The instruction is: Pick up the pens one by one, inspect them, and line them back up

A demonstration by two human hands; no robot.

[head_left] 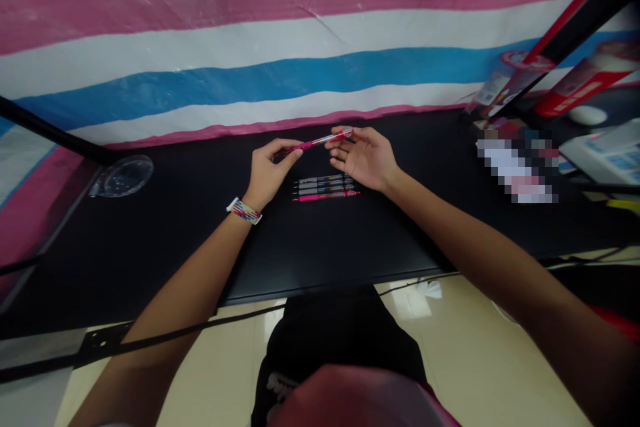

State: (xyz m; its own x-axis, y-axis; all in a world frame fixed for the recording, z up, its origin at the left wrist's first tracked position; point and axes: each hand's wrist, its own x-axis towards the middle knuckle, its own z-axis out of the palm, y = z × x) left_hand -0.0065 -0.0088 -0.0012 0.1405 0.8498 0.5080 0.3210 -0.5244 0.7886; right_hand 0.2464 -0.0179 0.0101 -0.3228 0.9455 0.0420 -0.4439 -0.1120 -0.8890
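A pink-red pen with a clear barrel (pixel 323 140) is held up over the black table (pixel 200 233). My left hand (pixel 270 167) pinches its left end between thumb and fingers. At the pen's right end, my right hand (pixel 367 157) has its thumb and index finger closed on the tip, the other fingers loosely curled. Below and between the hands, several dark-gripped pens (pixel 323 183) lie side by side on the table. Nearest the front edge in that row is a pink pen (pixel 325 196), parallel to them.
A clear plastic lid (pixel 123 177) lies at the left. On the right stand a cup with a red straw (pixel 510 83), a red and white bottle (pixel 583 83) and a pale device (pixel 610 153). A striped sheet (pixel 260 90) hangs behind the table.
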